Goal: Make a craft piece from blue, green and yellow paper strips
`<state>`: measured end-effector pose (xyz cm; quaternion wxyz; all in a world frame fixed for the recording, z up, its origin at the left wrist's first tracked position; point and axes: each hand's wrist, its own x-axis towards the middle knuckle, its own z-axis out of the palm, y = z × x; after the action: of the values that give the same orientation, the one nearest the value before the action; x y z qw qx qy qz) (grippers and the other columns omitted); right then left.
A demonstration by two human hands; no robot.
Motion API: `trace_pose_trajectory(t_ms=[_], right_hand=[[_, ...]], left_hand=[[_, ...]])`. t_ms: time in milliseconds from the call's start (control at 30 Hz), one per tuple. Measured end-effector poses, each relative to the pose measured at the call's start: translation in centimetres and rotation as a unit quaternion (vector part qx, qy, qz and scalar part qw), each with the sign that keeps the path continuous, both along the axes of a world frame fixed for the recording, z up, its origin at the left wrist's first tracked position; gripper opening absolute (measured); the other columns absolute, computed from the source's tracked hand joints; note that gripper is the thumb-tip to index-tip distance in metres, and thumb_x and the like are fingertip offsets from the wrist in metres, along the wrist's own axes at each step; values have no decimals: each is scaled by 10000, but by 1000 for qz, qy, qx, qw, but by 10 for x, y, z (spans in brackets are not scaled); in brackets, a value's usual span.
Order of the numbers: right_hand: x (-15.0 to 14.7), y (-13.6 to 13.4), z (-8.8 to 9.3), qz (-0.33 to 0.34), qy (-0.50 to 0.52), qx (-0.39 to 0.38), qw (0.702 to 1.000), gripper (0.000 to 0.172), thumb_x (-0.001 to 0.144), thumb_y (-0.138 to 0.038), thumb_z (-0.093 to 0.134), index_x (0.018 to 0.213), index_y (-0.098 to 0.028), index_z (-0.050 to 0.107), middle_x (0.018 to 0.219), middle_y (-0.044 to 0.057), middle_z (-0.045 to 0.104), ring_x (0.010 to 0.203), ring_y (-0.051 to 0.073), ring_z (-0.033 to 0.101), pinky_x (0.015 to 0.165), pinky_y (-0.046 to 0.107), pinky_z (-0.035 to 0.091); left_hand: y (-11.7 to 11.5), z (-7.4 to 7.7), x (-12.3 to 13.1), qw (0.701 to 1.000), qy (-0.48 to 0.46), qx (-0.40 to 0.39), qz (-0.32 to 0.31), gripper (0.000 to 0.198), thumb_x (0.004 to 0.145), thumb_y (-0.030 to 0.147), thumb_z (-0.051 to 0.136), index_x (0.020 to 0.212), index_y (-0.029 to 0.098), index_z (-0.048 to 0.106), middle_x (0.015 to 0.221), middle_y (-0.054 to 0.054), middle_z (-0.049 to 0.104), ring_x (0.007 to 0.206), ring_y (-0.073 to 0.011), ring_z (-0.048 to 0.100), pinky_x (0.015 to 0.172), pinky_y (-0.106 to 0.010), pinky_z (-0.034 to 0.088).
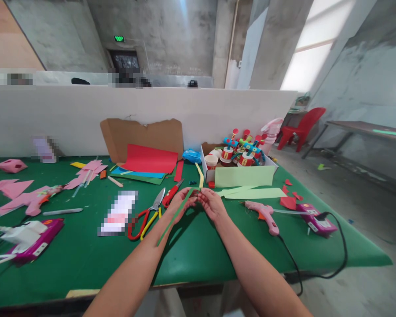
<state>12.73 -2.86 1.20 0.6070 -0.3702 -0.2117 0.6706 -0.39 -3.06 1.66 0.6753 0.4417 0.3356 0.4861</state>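
Note:
Both my hands meet over the middle of the green table (pixel 198 255). My left hand (pixel 181 202) pinches a long thin green paper strip (pixel 174 218) that slants down toward me. My right hand (pixel 211 203) pinches the same strip at its upper end, fingertips touching those of the left. Scissors with red and yellow handles (pixel 147 215) lie just left of my left hand. A pink glue gun (pixel 264 213) lies right of my right hand.
A cardboard box (pixel 240 169) of colourful paper-cup figures stands behind, with pale green sheets (pixel 251 193) in front. Red, blue and green card sheets (pixel 150 165) lean on brown cardboard. Pink paper cut-outs (pixel 23 193) and purple boxes (pixel 36 242) lie left; a black cable (pixel 336 259) hangs off the right edge.

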Motion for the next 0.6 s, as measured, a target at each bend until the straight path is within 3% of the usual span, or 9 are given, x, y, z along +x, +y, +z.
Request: trace_pose_trajectory(t_ms=[200, 300, 433, 500, 600], right_hand=[[3, 3, -1, -41, 27, -25, 998, 177, 570, -178, 778, 643, -172, 617, 552, -25, 630, 489, 72, 564, 513, 175, 514], [1, 2, -2, -29, -11, -20, 999, 183, 567, -202, 778, 635, -174, 610, 520, -37, 597, 497, 80, 568, 527, 186, 510], [-2, -1, -1, -19, -34, -11, 999, 212, 557, -225, 786, 638, -180, 595, 531, -44, 593, 520, 81, 579, 549, 193, 510], [-5, -2, -1, -19, -28, -14, 999, 222, 548, -221, 790, 632, -180, 589, 526, -48, 586, 516, 75, 573, 547, 189, 508], [-9, -4, -2, -16, -25, -16, 999, 232, 530, -215, 796, 627, -179, 588, 522, -54, 586, 502, 65, 563, 528, 174, 496]], left_hand=[[-2, 0, 4, 992, 104, 64, 38, 382, 548, 355, 808, 802, 161, 599, 724, -7, 621, 625, -115, 554, 563, -218, 430], [-2, 2, 2, 998, 27, 47, 39, 398, 626, 484, 738, 820, 172, 582, 659, 8, 597, 599, -119, 552, 589, -244, 448], [2, 6, -4, 989, -104, -46, 96, 474, 688, 579, 649, 917, 171, 573, 636, -3, 611, 611, -133, 593, 644, -276, 483], [4, 7, -4, 984, -118, -69, 112, 472, 677, 553, 675, 919, 163, 566, 623, -1, 608, 602, -129, 599, 615, -261, 480], [3, 4, 0, 993, -70, -66, 70, 447, 619, 479, 747, 852, 155, 546, 604, 19, 590, 516, -95, 551, 502, -214, 420]])
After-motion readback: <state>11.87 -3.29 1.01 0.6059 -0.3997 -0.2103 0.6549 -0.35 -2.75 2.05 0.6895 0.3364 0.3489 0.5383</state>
